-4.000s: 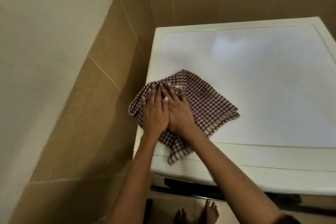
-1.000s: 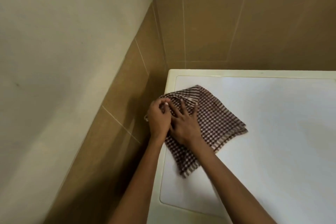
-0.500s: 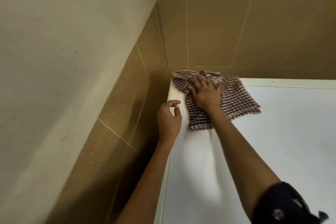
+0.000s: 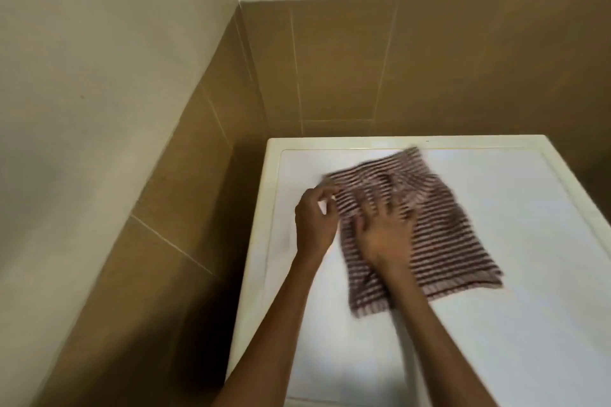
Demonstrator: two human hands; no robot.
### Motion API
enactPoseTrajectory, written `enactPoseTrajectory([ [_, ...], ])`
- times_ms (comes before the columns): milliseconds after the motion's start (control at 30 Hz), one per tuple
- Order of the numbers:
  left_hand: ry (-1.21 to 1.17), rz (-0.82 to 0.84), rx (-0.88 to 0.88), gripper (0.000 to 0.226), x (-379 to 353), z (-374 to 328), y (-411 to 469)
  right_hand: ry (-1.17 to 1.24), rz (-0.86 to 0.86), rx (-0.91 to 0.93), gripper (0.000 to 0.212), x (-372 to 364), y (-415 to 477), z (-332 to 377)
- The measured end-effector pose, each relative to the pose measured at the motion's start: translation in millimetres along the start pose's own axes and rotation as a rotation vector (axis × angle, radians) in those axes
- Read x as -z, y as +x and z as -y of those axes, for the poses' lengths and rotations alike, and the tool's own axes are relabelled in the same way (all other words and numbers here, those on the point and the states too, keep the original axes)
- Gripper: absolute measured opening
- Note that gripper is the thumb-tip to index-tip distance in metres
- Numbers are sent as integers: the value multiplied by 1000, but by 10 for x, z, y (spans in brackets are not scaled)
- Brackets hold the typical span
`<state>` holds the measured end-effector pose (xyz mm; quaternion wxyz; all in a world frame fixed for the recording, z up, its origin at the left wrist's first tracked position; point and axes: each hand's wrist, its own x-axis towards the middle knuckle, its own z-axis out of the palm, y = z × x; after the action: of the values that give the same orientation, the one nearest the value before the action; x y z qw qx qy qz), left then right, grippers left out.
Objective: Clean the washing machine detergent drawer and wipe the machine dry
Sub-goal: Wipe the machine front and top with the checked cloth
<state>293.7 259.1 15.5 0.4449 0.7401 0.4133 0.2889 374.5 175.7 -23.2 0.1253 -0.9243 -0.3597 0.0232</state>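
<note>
A brown-and-white checked cloth (image 4: 439, 241) lies spread on the white top of the washing machine (image 4: 515, 324), near its far left part. My right hand (image 4: 383, 231) presses flat on the cloth's left half with fingers spread; it is blurred by motion. My left hand (image 4: 314, 218) sits just left of it, with thumb and curled fingers meeting at the cloth's left edge in a pinch. The detergent drawer is out of view.
The machine stands in a corner. A brown tiled wall (image 4: 413, 63) runs behind it and another brown tiled wall (image 4: 185, 195) runs along its left side, with a dark gap (image 4: 244, 208) between that wall and the machine. The cream rim (image 4: 330, 141) frames the top.
The cloth has slid from the far left corner toward me and to the right under my right hand. My left hand has come off the rim to the cloth's left edge.
</note>
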Motion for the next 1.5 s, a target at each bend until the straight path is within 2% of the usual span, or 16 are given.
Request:
enactPoseTrajectory([
  [67, 30, -77, -31, 20, -31, 9, -53, 120, 37, 234, 50, -49, -412, 388],
  [133, 90, -126, -34, 18, -36, 35, -93, 115, 91, 493, 50, -85, -711, 619],
  [200, 103, -121, -2, 18, -38, 15, -174, 93, 146, 632, 50, -69, -706, 544],
  [300, 116, -85, 1, 19, -85, -65, -384, 97, 111, 583, 48, -14, -411, 26],
  [467, 110, -29, -30, 17, -273, -54, -774, -66, 30, 202, 56, 244, -91, -1204],
  [533, 109, -26, -20, 18, -338, -53, -918, -64, 47, 23, 54, 340, -173, -1414],
  [600, 98, -44, -15, 19, -366, -67, -1043, -48, 72, -60, 51, 334, -334, -1311],
  [667, 93, -79, -18, 20, -350, -112, -1125, -20, 92, -2, 52, 268, -554, -988],
  [833, 156, -131, 69, 20, -277, -153, -1305, 2, 162, 469, 63, 122, -1254, -194],
  [933, 195, -186, 124, 19, -277, -92, -1470, 31, 202, 646, 67, 202, -1379, -275],
  [1033, 112, -120, 115, 19, -385, -175, -1594, 92, 207, 704, 60, 249, -1350, -741],
  [1100, 114, -54, 38, 19, -545, -242, -1645, 69, 163, 663, 50, 314, -1332, -1178],
  [1167, 147, -10, -60, 20, -725, -284, -1706, 28, 122, 535, 52, 419, -1271, -1727],
  [1300, 323, 167, -184, 33, -1006, -241, -1875, -102, 81, 158, 62, 724, -1198, -2639],
  [1400, 336, 189, -159, 38, -1084, -159, -1972, -120, 110, -46, 68, 730, -1291, -2596],
  [1500, 372, 164, -171, 41, -1107, -111, -1975, -111, 139, 72, 65, 673, -1561, -2229],
])
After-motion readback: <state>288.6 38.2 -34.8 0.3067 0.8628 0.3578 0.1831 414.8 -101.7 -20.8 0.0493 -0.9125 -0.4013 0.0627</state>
